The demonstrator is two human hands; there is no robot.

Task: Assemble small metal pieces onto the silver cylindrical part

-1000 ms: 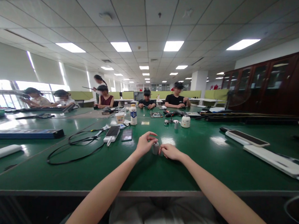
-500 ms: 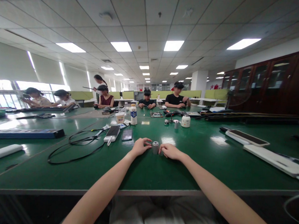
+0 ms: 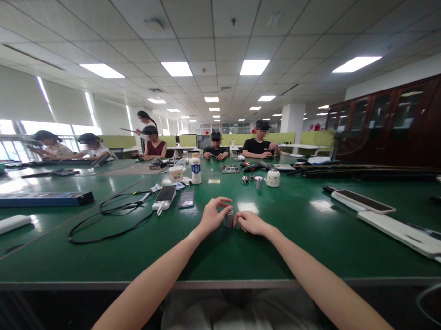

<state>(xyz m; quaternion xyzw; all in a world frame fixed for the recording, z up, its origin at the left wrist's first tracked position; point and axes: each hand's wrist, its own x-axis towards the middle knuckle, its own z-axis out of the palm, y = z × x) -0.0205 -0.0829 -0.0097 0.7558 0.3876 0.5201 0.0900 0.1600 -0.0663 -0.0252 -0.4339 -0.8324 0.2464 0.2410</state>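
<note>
A small grey metal cylinder (image 3: 228, 220) stands upright on the green table (image 3: 134, 259) between my hands. My left hand (image 3: 214, 215) is at its upper left, fingers stretched above it, thumb at its top rim. A gap shows between that thumb and the fingers; the hand partly hides the cylinder's top. On the cylinder's right, close against its side, my right hand (image 3: 252, 223) rests with curled fingers pointing down. What those fingers hold, if anything, is hidden; contact with the cylinder is hard to judge.
A phone on a white power bank (image 3: 164, 197), a dark phone (image 3: 186, 198) and a black cable (image 3: 109, 211) lie left. Ahead stand a milk bottle (image 3: 196, 169), a second cylinder (image 3: 259, 182) and a white jar (image 3: 273, 177). Several people sit around the table.
My left hand has moved right and slightly up, from beside the cylinder to over its top. My right hand and the cylinder have stayed in place.
</note>
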